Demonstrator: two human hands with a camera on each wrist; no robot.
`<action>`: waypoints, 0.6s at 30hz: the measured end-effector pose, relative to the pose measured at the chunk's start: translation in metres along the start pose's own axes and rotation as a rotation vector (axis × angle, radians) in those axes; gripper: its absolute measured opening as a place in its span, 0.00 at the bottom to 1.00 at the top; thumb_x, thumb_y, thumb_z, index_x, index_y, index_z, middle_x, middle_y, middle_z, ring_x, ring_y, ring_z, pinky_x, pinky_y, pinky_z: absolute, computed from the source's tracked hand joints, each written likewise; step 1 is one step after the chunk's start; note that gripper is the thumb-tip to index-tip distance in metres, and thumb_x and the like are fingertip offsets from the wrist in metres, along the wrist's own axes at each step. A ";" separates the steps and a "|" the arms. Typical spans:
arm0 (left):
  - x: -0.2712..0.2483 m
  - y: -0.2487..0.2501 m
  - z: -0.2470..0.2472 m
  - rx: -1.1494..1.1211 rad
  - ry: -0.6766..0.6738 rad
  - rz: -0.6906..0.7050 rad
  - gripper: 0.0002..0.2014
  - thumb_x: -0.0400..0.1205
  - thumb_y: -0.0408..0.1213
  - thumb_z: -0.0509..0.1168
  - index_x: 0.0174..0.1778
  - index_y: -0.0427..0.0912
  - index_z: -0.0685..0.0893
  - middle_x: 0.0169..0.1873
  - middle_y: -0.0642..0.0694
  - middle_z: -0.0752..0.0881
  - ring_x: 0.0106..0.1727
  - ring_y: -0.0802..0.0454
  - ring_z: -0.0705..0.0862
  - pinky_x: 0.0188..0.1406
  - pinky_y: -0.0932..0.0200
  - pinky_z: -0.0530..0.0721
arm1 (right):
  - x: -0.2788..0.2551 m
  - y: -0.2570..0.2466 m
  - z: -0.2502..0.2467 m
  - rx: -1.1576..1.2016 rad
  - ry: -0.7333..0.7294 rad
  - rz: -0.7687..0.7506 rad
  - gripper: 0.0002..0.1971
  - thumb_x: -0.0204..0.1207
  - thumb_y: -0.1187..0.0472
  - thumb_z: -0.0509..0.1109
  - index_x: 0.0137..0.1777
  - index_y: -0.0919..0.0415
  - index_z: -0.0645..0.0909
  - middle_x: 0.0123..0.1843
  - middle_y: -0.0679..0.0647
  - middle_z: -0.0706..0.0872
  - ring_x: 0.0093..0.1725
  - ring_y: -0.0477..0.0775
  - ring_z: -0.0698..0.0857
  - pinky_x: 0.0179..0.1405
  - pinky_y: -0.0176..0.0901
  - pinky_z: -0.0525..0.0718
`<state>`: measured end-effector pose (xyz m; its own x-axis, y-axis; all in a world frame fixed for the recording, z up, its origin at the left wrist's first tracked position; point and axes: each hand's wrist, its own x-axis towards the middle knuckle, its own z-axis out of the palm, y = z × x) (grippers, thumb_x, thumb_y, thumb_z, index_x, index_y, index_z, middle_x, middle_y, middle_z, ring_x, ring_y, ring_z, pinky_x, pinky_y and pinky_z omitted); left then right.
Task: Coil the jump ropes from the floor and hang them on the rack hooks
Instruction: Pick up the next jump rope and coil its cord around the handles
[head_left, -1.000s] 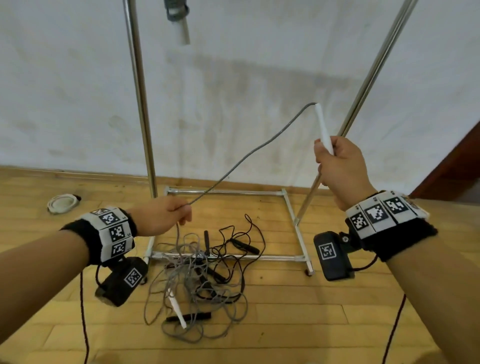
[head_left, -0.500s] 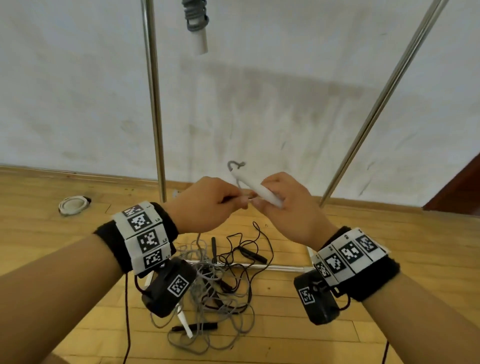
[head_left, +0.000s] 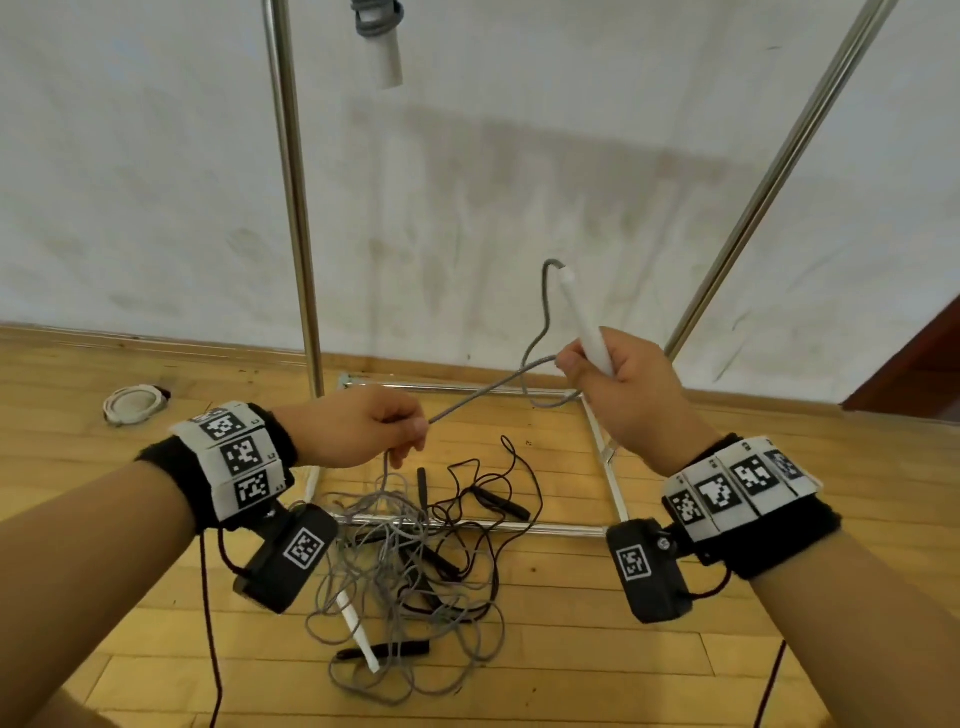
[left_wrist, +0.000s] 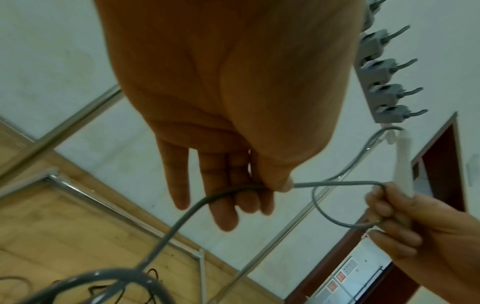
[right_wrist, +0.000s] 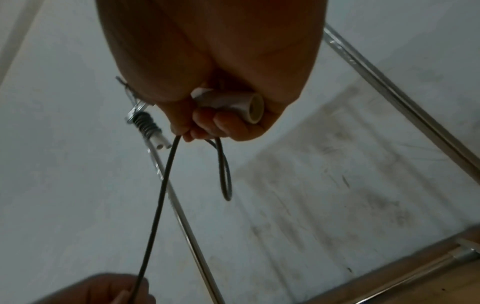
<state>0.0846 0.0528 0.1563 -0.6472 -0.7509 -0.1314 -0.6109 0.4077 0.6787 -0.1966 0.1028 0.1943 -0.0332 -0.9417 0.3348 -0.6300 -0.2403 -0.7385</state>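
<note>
handle axis: white handle (head_left: 589, 332) stood near upright in my right hand (head_left: 628, 389), top end tilted left and away toward the wall, butt end down inside the fist.
rope run: grey rope (head_left: 483, 397) left the handle top, dropped in 1 small loop beside my right fingers, then ran down-left in a straight slanted line to my left hand (head_left: 358, 431).
rope below: from the left hand it fell straight down into the floor pile (head_left: 410, 561).
right fingers: clenched round the handle, loop of rope also caught under them.
left fingers: thumb and forefinger pinched the rope, other fingers (left_wrist: 223, 205) loose and nearly straight.
looks: handle slim, pale, hollow at the butt; rope thin, grey, round.
pile: grey and black ropes tangled on the wood floor across the rack base bar (head_left: 467, 525), 1 white handle (head_left: 358, 629) and several black handles in it.
hung rope: coiled grey rope with white handles (head_left: 382, 47) up on the rack, top cut off by the frame.
hooks: row of grey hooks (left_wrist: 384, 82), 5 in the left wrist view, upper end cut off.
hard to tell: which rope in the pile belonged to which handle.
</note>
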 end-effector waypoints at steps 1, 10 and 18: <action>-0.001 -0.004 -0.002 -0.006 0.005 -0.009 0.13 0.89 0.44 0.57 0.44 0.49 0.84 0.34 0.52 0.88 0.38 0.61 0.87 0.43 0.66 0.79 | 0.001 0.002 -0.004 0.005 0.012 0.012 0.08 0.81 0.53 0.70 0.41 0.51 0.83 0.28 0.44 0.80 0.27 0.43 0.76 0.28 0.41 0.80; -0.004 0.004 -0.006 0.069 0.182 0.039 0.09 0.85 0.50 0.63 0.45 0.57 0.89 0.22 0.58 0.79 0.23 0.63 0.74 0.25 0.69 0.71 | -0.010 0.023 -0.005 -0.058 -0.250 0.161 0.01 0.74 0.58 0.79 0.44 0.51 0.90 0.36 0.47 0.90 0.32 0.47 0.83 0.32 0.39 0.82; 0.002 0.041 0.019 0.168 0.211 0.137 0.13 0.86 0.49 0.62 0.44 0.48 0.89 0.24 0.52 0.83 0.23 0.60 0.76 0.26 0.68 0.74 | -0.024 0.001 0.038 -0.017 -0.288 0.008 0.10 0.76 0.50 0.75 0.56 0.49 0.87 0.41 0.44 0.88 0.34 0.43 0.85 0.34 0.44 0.83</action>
<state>0.0496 0.0778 0.1706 -0.6305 -0.7671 0.1187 -0.6024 0.5800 0.5484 -0.1673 0.1162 0.1634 0.1822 -0.9722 0.1470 -0.6438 -0.2310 -0.7295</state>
